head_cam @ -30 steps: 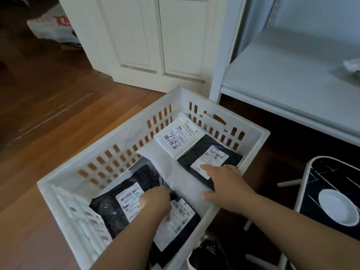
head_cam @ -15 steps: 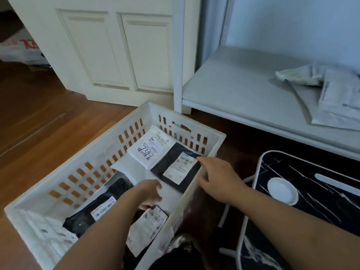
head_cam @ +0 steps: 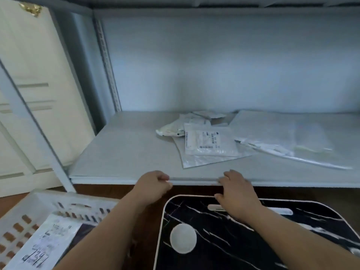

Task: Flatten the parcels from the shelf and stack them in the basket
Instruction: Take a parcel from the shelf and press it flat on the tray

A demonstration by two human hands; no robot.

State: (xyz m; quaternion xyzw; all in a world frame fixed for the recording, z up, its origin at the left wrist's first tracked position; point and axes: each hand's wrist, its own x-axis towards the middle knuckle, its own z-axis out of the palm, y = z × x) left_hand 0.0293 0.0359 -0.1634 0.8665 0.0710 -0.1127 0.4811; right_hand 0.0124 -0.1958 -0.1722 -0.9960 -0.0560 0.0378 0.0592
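Nothing is held: the left hand [head_cam: 153,185], loosely curled, and the right hand [head_cam: 236,190], fingers relaxed, have been lifted from the basket [head_cam: 58,207] to the shelf [head_cam: 124,152] edge, seemingly touching it. The next parcels [head_cam: 209,142] lie beyond, unflattened.

open: we are seeing bare shelf [head_cam: 126,152] left of the parcels [head_cam: 210,141] | blocking: upright post [head_cam: 109,65] standing at far left
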